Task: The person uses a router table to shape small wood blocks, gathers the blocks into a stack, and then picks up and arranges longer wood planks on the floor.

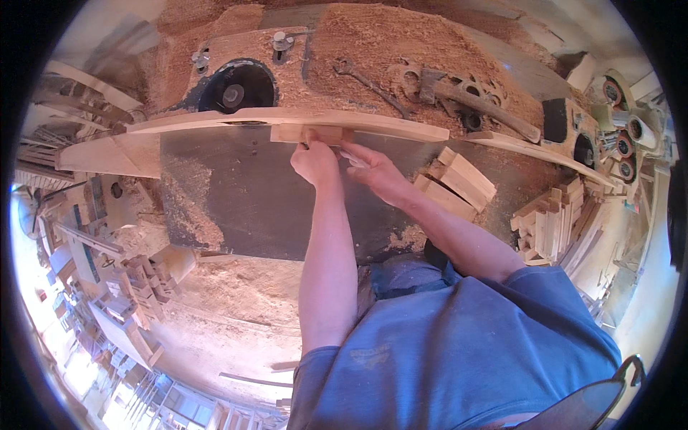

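Note:
A short, pale wooden block (287, 134) lies flat on the dark metal machine table (236, 193), along the near side of a long wooden fence (215, 120). My left hand (316, 162) is closed on the block's near edge, its fingertips pressed on the wood. Just to its right, my right hand (378, 174) has its fingers bent at the block's right end. Something whitish shows by the right thumb, too small to name. Behind the fence, left of both hands, is a round dark opening with a spindle (233, 94).
Sawdust covers the far surface, where a wrench (369, 87) and a hammer (480, 104) lie. Cut wooden blocks (459, 183) rest on the table at right, beside a stack of wood pieces (555, 222). A second wooden strip (537, 154) continues the fence rightward.

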Available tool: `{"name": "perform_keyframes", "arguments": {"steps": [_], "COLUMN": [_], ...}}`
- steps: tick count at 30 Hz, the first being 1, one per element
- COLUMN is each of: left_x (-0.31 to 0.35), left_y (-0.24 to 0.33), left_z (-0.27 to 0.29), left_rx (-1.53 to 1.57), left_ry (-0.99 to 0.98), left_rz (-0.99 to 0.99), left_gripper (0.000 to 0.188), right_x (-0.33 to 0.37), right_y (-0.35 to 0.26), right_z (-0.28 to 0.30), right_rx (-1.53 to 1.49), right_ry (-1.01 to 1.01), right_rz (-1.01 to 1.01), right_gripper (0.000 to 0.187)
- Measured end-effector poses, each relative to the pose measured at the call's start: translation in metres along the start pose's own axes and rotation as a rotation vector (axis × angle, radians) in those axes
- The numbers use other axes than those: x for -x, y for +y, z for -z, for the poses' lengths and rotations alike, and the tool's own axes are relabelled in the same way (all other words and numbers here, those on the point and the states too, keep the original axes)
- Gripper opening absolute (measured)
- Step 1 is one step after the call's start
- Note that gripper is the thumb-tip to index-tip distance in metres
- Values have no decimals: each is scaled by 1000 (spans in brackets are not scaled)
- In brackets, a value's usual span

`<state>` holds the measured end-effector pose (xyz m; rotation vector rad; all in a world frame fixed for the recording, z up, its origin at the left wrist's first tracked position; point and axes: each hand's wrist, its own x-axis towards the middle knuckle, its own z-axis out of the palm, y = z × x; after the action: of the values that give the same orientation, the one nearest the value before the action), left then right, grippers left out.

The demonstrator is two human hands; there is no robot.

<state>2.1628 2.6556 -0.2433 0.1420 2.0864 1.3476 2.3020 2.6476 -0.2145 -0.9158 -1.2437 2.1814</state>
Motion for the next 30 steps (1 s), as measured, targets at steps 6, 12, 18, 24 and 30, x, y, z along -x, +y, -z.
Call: {"name": "perform_keyframes", "arguments": {"steps": [6,12,18,24,30], "left_x": [-13,-32,-45,-58,-79], "left_y": [23,28,26,32,35], "left_z": [8,17,24,32,45], "left_rx": [-20,11,6,37,68], "left_ry": [15,53,65,59,91], "left_rz": [39,31,47,43,40], "left_gripper": [37,36,34,32,30], "right_x": [-19,-37,-46,-57,-69], "right_y": [13,21,15,16,9], "right_z": [-15,-26,-37,-54,-71], "right_rx": [-12,116,126,199,172], "right_ry": [87,86,30,70,29], "right_rz": [-11,16,39,56,66], "right_gripper": [72,74,69,66,65]}}
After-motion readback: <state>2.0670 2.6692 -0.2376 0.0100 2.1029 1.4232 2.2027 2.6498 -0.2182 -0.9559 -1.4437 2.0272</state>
